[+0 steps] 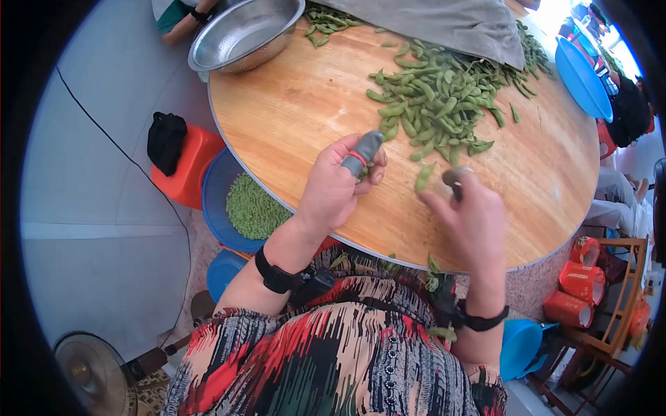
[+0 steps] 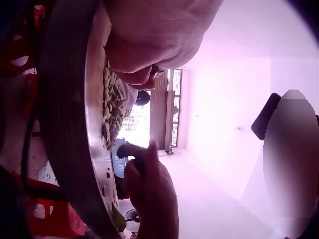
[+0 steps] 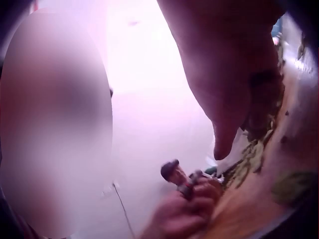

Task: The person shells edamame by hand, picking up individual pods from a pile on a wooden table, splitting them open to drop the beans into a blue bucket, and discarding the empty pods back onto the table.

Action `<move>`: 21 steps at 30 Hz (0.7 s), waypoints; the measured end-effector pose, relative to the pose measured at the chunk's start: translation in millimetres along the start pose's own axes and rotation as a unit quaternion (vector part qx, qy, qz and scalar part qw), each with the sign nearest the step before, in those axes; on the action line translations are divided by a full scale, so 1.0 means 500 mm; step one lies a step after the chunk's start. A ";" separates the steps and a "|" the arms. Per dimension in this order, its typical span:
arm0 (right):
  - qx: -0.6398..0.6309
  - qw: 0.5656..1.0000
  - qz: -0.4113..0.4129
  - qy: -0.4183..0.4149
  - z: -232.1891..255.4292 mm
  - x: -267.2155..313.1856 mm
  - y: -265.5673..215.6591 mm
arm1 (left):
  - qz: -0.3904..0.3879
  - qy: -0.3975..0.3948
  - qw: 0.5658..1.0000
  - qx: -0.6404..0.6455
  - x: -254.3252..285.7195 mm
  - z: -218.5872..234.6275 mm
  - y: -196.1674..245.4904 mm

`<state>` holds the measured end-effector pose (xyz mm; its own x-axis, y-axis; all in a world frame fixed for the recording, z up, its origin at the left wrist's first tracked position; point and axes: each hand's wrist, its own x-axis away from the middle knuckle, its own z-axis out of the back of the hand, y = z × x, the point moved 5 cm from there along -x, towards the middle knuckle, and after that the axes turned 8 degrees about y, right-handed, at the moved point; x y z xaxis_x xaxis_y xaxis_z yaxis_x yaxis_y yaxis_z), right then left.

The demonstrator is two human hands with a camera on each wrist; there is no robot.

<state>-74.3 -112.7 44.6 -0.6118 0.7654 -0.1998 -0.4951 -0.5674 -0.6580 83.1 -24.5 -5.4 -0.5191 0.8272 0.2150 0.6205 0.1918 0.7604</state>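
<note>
My left hand (image 1: 329,184) is raised over the table's near edge, fingers curled and thumb up. A grey cover (image 1: 365,149) with a red band sits on that thumb. Something small and green (image 1: 363,173) shows between thumb and fingers, mostly hidden. To the right, my right hand (image 1: 479,218) hovers low over the wood, blurred, with its thumb apart from the fingers. A dark cover (image 1: 456,177) wraps one fingertip. Just beyond the thumb tip is a single green soybean pod (image 1: 424,177). The pile of pods (image 1: 444,97) spreads in front of both hands.
The round wooden table (image 1: 291,111) carries a metal colander (image 1: 246,35) and a grey cloth (image 1: 444,24) over part of the pile. Below left, shelled beans (image 1: 253,208) fill a blue basin (image 1: 216,208) beside a red stool (image 1: 187,170). Several pods lie on my lap.
</note>
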 end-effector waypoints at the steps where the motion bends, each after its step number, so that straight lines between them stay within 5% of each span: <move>1: 0.103 0.995 0.010 -0.006 -0.023 -0.003 -0.007 | 0.007 -0.001 1.000 -0.016 -0.001 -0.004 -0.008; 2: 0.203 0.979 0.020 -0.013 -0.041 -0.004 -0.007 | 0.014 0.001 0.999 -0.032 0.000 -0.006 -0.014; 4: 0.182 0.983 0.017 -0.001 -0.056 0.001 0.007 | 0.030 0.004 0.998 -0.055 0.010 -0.021 -0.008; 7: 0.029 0.995 0.035 0.084 -0.023 0.018 0.032 | 0.085 0.000 0.993 -0.084 0.024 -0.037 -0.021; 8: -0.149 0.986 -0.066 0.033 -0.023 0.023 0.052 | 0.124 -0.009 0.988 -0.093 0.028 -0.041 -0.033; 9: -0.322 0.932 -0.166 -0.019 -0.030 0.033 0.063 | 0.125 -0.008 0.988 -0.093 0.030 -0.044 -0.041; 11: -0.387 0.903 -0.178 -0.054 -0.031 0.049 0.045 | 0.205 -0.110 0.972 -0.008 0.043 -0.076 -0.066; 13: -0.464 0.842 -0.234 -0.143 -0.026 0.063 0.030 | 0.171 -0.099 0.980 -0.020 0.040 -0.078 -0.069; 16: -0.545 0.783 -0.264 -0.145 -0.026 0.076 0.036 | 0.122 -0.081 0.988 -0.058 0.038 -0.082 -0.063; 21: -0.541 0.777 -0.271 -0.172 -0.030 0.082 0.050 | 0.065 -0.076 0.985 -0.141 0.041 -0.094 -0.058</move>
<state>-102.7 -91.0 9.0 -0.7153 0.5709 0.4030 -0.0418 0.5407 -0.8402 26.8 -38.2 5.9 -0.3381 0.9090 0.2439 0.4765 -0.0581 0.8772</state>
